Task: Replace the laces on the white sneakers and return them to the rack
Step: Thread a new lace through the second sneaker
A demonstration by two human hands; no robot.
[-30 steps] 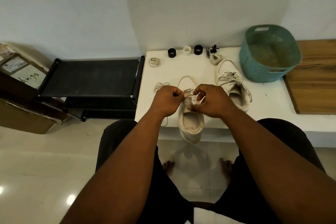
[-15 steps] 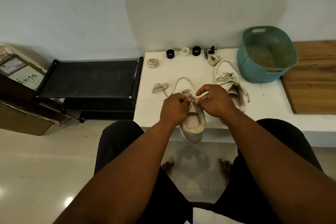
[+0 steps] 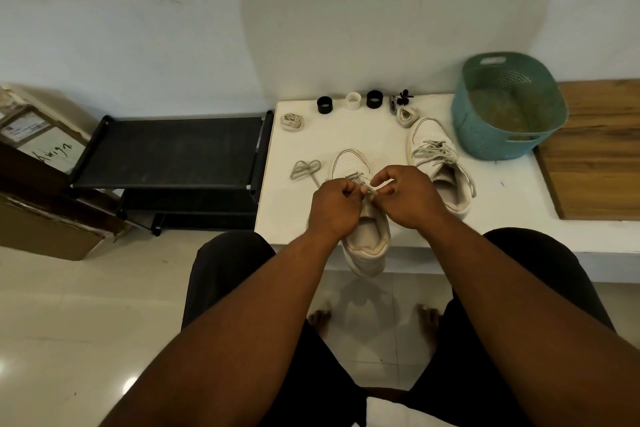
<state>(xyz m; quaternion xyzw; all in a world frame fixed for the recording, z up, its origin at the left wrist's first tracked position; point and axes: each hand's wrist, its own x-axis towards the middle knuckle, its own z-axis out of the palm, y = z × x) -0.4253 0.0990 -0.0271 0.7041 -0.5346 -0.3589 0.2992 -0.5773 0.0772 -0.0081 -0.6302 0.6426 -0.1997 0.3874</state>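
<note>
A white sneaker (image 3: 365, 239) lies on the white table (image 3: 346, 135), its heel past the front edge. Above its tongue my left hand (image 3: 334, 204) and my right hand (image 3: 407, 196) each pinch an end of its pale lace (image 3: 356, 177). A second white sneaker (image 3: 438, 163), loosely laced, lies to the right. Left of the near sneaker a loose lace (image 3: 304, 168) lies on the table. Two coiled laces (image 3: 292, 121) (image 3: 407, 115) rest toward the back. The black shoe rack (image 3: 173, 149) stands left of the table.
A teal plastic basket (image 3: 509, 107) stands at the table's back right, beside a wooden board (image 3: 595, 149). Two black rings and a white one (image 3: 354, 101) line the back edge, with a small black clip (image 3: 401, 101). Cardboard boxes (image 3: 38, 166) sit at far left.
My hands have drawn closer together over the sneaker's tongue, the left moving right. The loose lace that was by my left hand now lies apart on the table.
</note>
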